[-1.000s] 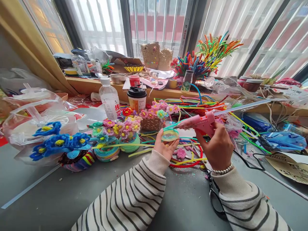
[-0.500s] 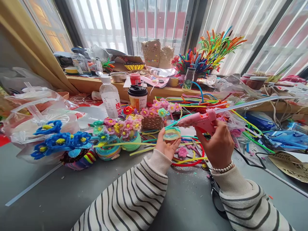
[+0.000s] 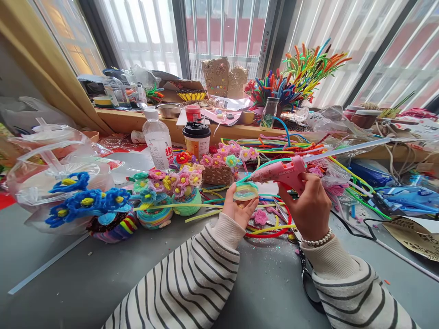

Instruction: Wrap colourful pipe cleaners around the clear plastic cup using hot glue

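Smooth pink plastic glue gun (image 3: 285, 173) here, gripped in the right hand (image 3: 311, 208), a straight translucent stick (image 3: 350, 149) jutting from its back; the left hand (image 3: 239, 209) cups a round, pastel-banded piece (image 3: 245, 193), a turquoise strand (image 3: 243, 180) at its rim; that piece sits left of the right hand, nozzle close by; contact, I cannot tell.

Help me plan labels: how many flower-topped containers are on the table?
4: rainbow-striped pot at left, pastel-striped pot beside it, green pot right of that, brown basket behind. More may be hidden.
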`<state>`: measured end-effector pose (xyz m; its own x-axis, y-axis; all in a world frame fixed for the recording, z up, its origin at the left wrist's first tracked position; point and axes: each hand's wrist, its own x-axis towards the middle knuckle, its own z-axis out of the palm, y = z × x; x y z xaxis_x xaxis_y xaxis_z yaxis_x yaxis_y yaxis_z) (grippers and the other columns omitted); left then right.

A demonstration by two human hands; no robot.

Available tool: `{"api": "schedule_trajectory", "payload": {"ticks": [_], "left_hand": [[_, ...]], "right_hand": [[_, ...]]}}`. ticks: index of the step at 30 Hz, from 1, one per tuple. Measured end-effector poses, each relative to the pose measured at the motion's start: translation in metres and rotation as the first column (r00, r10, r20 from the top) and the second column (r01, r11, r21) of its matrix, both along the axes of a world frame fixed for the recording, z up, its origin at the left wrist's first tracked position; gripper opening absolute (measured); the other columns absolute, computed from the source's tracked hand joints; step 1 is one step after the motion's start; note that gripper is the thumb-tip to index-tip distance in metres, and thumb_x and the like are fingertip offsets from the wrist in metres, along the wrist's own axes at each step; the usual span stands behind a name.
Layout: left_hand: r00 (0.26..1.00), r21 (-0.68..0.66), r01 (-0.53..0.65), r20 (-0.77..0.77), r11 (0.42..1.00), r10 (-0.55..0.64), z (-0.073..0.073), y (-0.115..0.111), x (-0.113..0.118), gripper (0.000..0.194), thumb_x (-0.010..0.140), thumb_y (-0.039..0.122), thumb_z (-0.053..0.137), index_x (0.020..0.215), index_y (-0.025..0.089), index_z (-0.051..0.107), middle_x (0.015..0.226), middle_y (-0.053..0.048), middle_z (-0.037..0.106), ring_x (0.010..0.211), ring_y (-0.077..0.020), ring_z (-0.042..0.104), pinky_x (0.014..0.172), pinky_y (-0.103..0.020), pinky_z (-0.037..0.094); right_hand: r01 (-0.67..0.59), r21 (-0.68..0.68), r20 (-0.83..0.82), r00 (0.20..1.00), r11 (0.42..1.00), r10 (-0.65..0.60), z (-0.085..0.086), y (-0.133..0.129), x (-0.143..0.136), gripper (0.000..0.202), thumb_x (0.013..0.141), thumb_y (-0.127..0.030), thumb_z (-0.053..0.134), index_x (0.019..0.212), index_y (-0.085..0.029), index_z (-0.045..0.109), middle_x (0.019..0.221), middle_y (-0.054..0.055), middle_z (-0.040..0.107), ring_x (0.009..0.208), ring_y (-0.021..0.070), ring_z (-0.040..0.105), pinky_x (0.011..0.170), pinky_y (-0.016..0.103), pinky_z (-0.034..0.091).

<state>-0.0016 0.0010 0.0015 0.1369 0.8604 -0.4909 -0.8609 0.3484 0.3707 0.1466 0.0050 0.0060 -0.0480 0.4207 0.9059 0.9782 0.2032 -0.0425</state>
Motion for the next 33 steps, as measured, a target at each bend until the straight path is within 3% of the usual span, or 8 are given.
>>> {"api": "schedule_trajectory", "payload": {"ticks": [20, 33], "left_hand": [[1.0, 0.067, 0.016, 0.005, 0.998, -0.016, 0.0037, -0.0027, -0.0017, 0.033, 0.082, 0.038, 0.048, 0.092, 0.007, 0.056, 0.076, -0.011, 0.064, 0.072, -0.019, 0.065, 0.066, -0.027, 0.056], [0.999, 0.086, 0.009, 0.032, 0.996, -0.012, 0.0019, -0.0013, -0.0027, 0.032, 0.082, 0.038, 0.048, 0.088, 0.007, 0.056, 0.076, -0.011, 0.063, 0.071, -0.0181, 0.065, 0.068, -0.026, 0.055]], "right_hand": [[-0.089, 0.052, -0.005, 0.996, 0.995, 0.089, 0.0006, -0.0022, 0.0061, 0.024, 0.079, -0.031, 0.053, 0.097, -0.017, 0.046, 0.083, 0.007, 0.062, 0.074, 0.0198, 0.062, 0.062, 0.029, 0.047], [-0.067, 0.083, 0.01, 0.998, 0.994, 0.067, 0.0026, -0.0029, 0.0074, 0.024, 0.079, -0.031, 0.054, 0.097, -0.018, 0.044, 0.083, 0.007, 0.062, 0.073, 0.0187, 0.062, 0.061, 0.027, 0.046]]}}
